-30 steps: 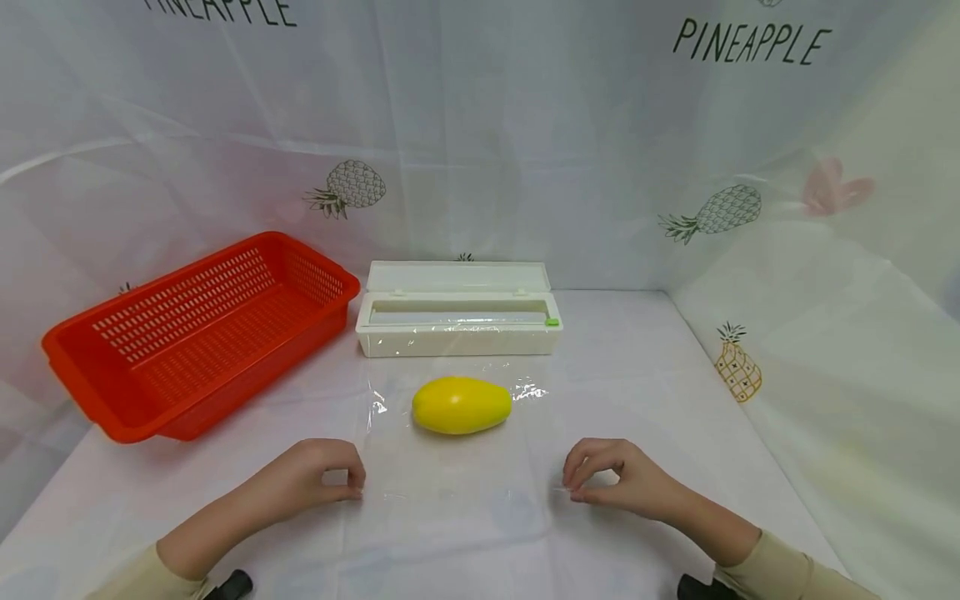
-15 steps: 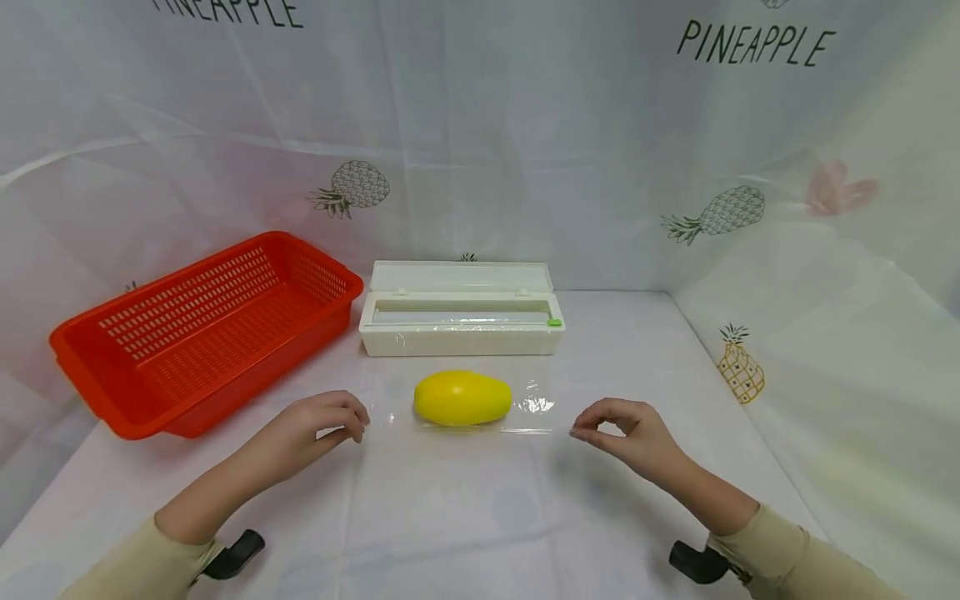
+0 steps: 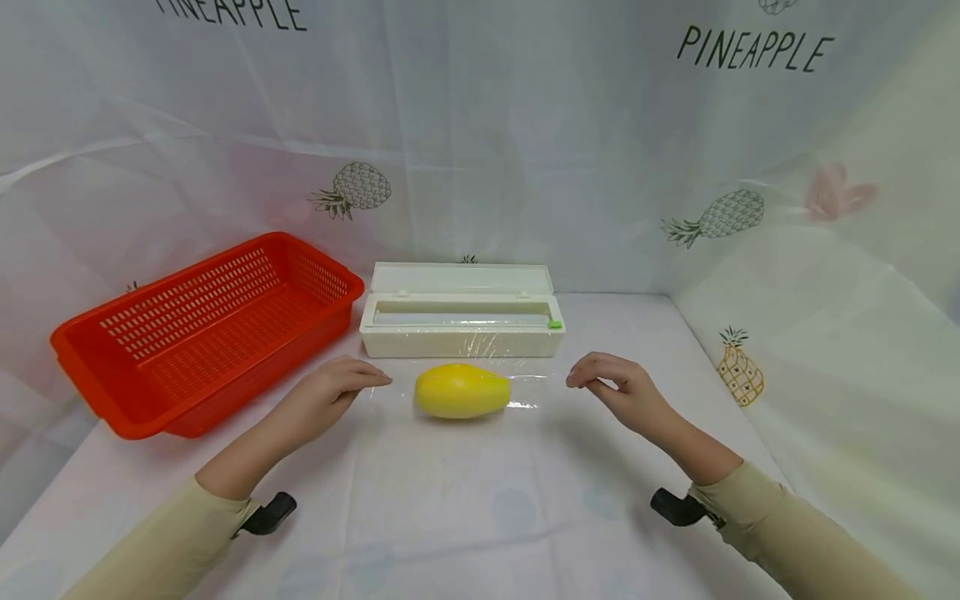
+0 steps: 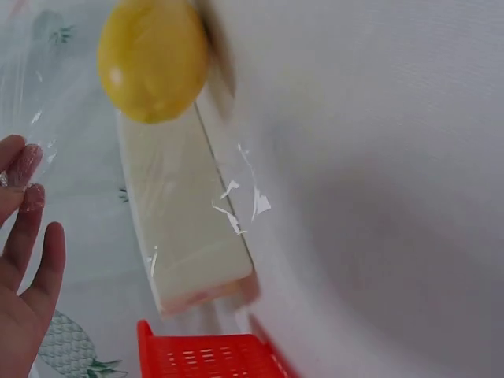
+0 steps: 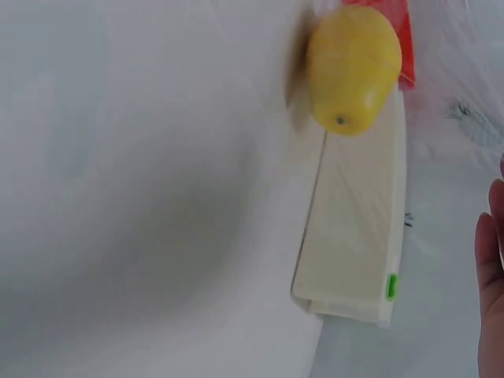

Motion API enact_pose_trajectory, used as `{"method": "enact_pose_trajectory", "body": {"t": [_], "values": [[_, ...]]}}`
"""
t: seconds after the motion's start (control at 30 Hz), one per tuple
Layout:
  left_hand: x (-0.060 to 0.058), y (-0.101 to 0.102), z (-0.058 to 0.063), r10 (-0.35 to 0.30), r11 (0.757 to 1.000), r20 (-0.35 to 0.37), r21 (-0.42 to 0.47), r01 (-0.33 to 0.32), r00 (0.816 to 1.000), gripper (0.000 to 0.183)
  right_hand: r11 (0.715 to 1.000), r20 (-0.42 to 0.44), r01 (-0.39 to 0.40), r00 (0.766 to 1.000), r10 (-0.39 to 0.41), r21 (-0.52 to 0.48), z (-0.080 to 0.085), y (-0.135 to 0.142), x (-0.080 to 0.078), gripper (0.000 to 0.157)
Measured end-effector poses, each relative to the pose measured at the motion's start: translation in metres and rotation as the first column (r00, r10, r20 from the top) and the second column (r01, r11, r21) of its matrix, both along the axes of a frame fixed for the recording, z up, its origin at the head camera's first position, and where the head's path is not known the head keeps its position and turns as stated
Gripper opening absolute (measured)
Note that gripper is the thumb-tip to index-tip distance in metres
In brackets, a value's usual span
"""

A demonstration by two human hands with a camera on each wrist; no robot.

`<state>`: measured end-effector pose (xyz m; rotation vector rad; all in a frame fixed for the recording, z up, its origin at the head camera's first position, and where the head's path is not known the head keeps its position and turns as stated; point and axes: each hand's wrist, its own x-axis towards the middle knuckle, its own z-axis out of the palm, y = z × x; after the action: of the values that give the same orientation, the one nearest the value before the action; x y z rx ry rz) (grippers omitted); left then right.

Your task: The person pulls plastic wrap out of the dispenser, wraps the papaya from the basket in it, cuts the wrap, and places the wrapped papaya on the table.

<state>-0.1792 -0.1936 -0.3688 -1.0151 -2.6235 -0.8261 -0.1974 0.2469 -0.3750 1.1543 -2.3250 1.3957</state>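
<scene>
A smooth yellow oblong fruit (image 3: pixel 461 392) lies on the white cloth in front of a white cling film dispenser (image 3: pixel 461 343). Clear cling film (image 3: pixel 523 406) stretches from the dispenser over the fruit, visible mainly by its glints. My left hand (image 3: pixel 330 393) pinches one corner of the film; in the left wrist view the film (image 4: pixel 47 146) clings around the thumb and fingertips. On the other side of the fruit, my right hand (image 3: pixel 626 393) pinches the opposite corner between thumb and fingers. Most of that hand (image 5: pixel 492 276) falls outside the right wrist view.
A red plastic basket (image 3: pixel 225 342) stands at the left, close to the dispenser. The dispenser's lid (image 3: pixel 461 277) is raised, and a green slider (image 3: pixel 555 324) sits at its right end. A pineapple-print curtain (image 3: pixel 480 150) hangs behind.
Both hands have risen and moved forward toward the dispenser, carrying the film's front edge from in front of the fruit up over it. Fruit, dispenser and basket stay in place.
</scene>
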Motion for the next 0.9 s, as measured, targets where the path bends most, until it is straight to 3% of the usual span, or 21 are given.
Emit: {"method": "enact_pose_trajectory", "body": {"t": [0.17, 0.3, 0.5, 0.63, 0.77, 0.9], "values": [[-0.012, 0.003, -0.002, 0.058, 0.997, 0.059, 0.044, -0.06, 0.997, 0.031, 0.994, 0.025, 0.096, 0.995, -0.097, 0.041, 0.003, -0.004, -0.014, 0.032], [-0.023, 0.004, -0.005, 0.102, 0.989, 0.116, 0.094, -0.113, 0.988, 0.029, 0.988, 0.125, 0.142, 0.981, -0.148, 0.058, 0.004, -0.008, -0.027, 0.026], [-0.038, 0.007, -0.008, 0.149, 0.977, 0.214, 0.117, -0.177, 0.965, 0.027, 0.987, 0.311, 0.159, 0.938, -0.155, 0.01, 0.001, -0.013, -0.047, 0.022], [-0.048, 0.01, -0.011, 0.16, 0.971, 0.275, 0.131, -0.202, 0.948, 0.027, 0.984, 0.376, 0.176, 0.912, -0.162, -0.002, -0.001, -0.02, -0.057, 0.022], [-0.057, 0.013, -0.015, 0.18, 0.96, 0.345, 0.142, -0.241, 0.921, 0.027, 0.977, 0.438, 0.215, 0.879, -0.188, -0.012, -0.01, -0.025, -0.068, 0.028], [-0.064, 0.018, -0.018, 0.237, 0.946, 0.426, 0.104, -0.307, 0.873, 0.032, 0.968, 0.481, 0.252, 0.849, -0.217, -0.009, -0.017, -0.032, -0.076, 0.029]]}}
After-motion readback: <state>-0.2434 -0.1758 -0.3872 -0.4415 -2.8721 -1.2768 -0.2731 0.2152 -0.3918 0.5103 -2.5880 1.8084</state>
